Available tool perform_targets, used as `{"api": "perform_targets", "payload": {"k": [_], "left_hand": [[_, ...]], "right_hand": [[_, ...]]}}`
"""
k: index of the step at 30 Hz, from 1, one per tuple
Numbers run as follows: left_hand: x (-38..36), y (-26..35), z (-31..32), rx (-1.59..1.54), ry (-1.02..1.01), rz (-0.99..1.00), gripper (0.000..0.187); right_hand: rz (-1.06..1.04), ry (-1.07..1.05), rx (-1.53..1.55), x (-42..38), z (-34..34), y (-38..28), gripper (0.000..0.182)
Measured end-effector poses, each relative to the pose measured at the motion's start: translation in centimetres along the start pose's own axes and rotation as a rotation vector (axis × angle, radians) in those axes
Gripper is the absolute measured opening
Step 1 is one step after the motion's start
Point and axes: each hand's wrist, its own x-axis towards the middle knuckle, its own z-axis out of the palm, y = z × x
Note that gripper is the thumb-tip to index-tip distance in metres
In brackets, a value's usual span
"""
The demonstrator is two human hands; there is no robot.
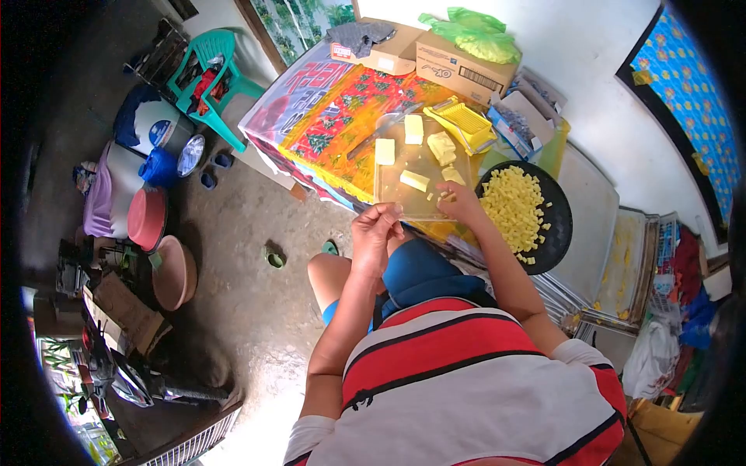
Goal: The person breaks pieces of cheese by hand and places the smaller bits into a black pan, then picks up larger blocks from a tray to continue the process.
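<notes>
My left hand [377, 227] is closed in a pinch at the near edge of the cutting board [395, 198]; I cannot tell what is between the fingertips. My right hand [461, 203] reaches over the board's near right corner, its fingers curled around small yellow pieces [448, 196]. Pale yellow blocks that look like cheese lie on the board: a block at the left [385, 151], a block at the back [413, 130], a cut chunk [441, 147] and a thick stick [415, 181]. Right of my right hand, a round black pan [558, 221] holds many small yellow cubes [510, 203].
A yellow slicer [462, 124] lies behind the board, beside an open box [517, 124]. What looks like a long knife [381, 133] rests on the patterned tablecloth [334, 116]. Cardboard boxes [458, 66] stand at the back. Metal trays [579, 213] are stacked at the right.
</notes>
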Motion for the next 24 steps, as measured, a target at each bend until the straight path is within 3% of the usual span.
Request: {"api": "perform_targets", "payload": {"k": [1,4,7,12,19,24], "left_hand": [[0.0,0.0,-0.1,-0.002,0.006,-0.003,0.013],[0.0,-0.1,-0.1,0.031,0.01,0.006,0.014],[0.0,0.1,0.1,0.129,0.006,0.068,0.015],[-0.5,1.0,1.8,0.264,-0.015,0.301,0.014],[-2.1,2.9,3.5,0.262,-0.112,0.484,0.014],[-2.5,3.4,3.7,0.352,-0.119,0.565,0.013]], "right_hand": [[0.026,-0.002,0.014,-0.3,-0.1,-0.7,0.038],[0.217,-0.109,0.463,-1.0,-0.7,-3.0,0.034],[0.191,-0.178,0.769,-3.0,-1.2,-8.3,0.028],[-0.021,-0.166,0.747,-5.8,-1.9,-14.1,0.023],[-0.348,-0.112,0.704,-7.3,-1.7,-16.3,0.021],[-0.337,-0.113,0.618,-8.1,-2.0,-16.5,0.022]]}}
